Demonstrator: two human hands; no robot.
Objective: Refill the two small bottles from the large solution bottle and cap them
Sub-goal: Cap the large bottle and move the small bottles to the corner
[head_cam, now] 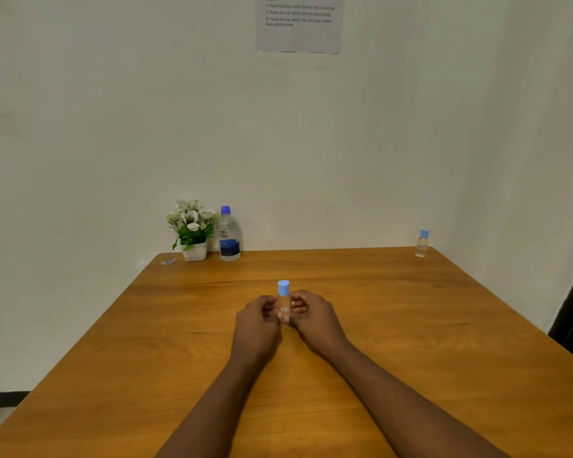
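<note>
A small clear bottle with a light blue cap stands upright in the middle of the wooden table. My left hand and my right hand both wrap its body from either side, leaving the cap exposed above my fingers. A second small bottle, capped in blue, stands alone at the table's far right corner. The large solution bottle, clear with a blue label and a blue cap on, stands at the far left against the wall.
A white pot of artificial flowers stands just left of the large bottle. A small scrap lies at the far left corner. A printed sheet hangs on the wall above.
</note>
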